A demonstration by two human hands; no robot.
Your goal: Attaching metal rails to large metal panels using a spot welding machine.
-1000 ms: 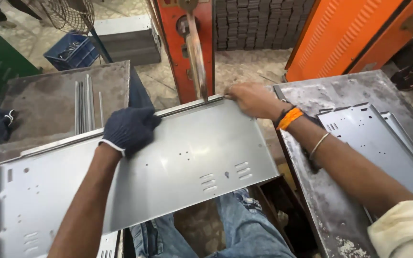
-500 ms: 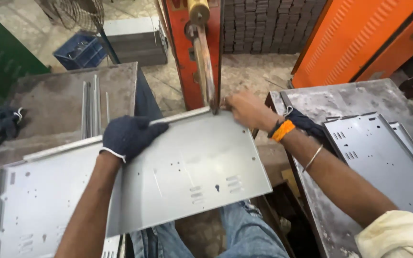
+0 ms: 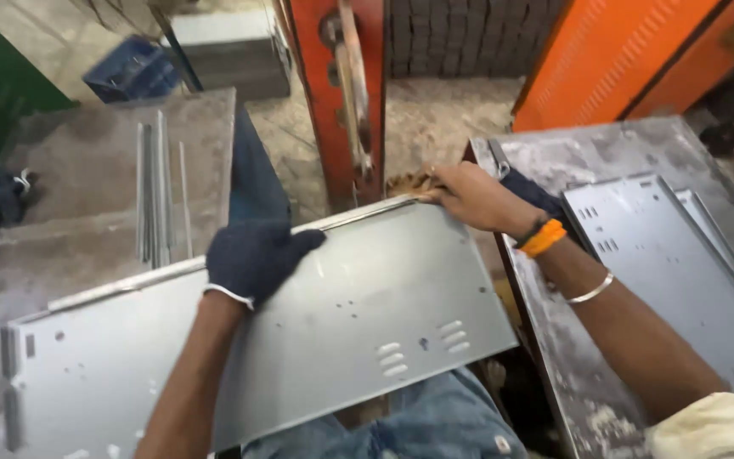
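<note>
Sheet-metal panel [image 3: 367,323]: I keep it flat across my lap, far edge at the red press [image 3: 333,102].
Left hand [image 3: 252,255]: gloved, fingers spread, pressing down to steady it.
Right hand [image 3: 469,197]: bare fingers pinching the far corner to guide it.

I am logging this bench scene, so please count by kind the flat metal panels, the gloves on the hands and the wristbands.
Grey metal panels: 2, one held, one on the right table
Dark gloves: 1, on the left hand
Wristbands on the right hand: 2, orange and silver
Total: 5
</note>
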